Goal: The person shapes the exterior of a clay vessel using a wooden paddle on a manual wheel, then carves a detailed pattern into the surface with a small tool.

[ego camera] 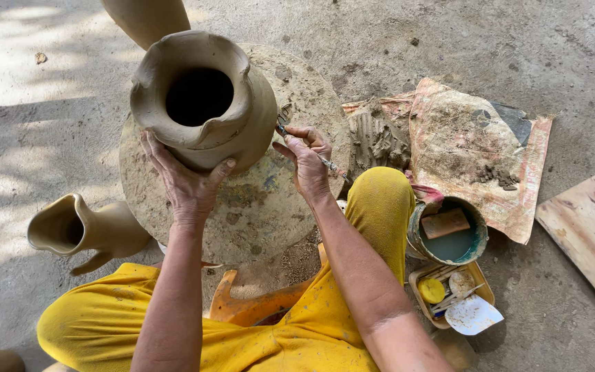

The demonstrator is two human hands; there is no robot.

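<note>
Left hand (pixel 186 180): open, fingers spread, palm pressed flat against the near wall of the clay vase (pixel 204 100); thumb reaches right along the vase's lower belly. It steadies the vase rather than grasping it.

Right hand (pixel 306 160): closed around a thin tool (pixel 285 126), pinched between thumb and fingers; the tool's tip meets the right flank of the vase just below the shoulder. The handle end pokes out behind the hand towards the knee.

Clay vase: unfired, grey-brown, wide wavy rim and dark mouth, standing upright at the far-left part of a round clay-smeared turning board (pixel 263 200).

Edges and room: the vase sits close to the board's far-left edge; the near and right parts of the board lie bare. The yellow-clad right knee (pixel 380 203) rises just beside the board's right edge, close under the right wrist. A second clay jug (pixel 84 231) lies on its side on the concrete floor (pixel 49 83), left of the board and near the left forearm. To the right, well apart from the hands: a soiled paper sheet (pixel 476 148), a small bucket of water (pixel 449 238), a tray of small tools (pixel 452 289), a wooden plank (pixel 590 227).

Pose: both forearms reach forward from the body, left nearly straight, right angled inward, wrist bent towards the vase.
</note>
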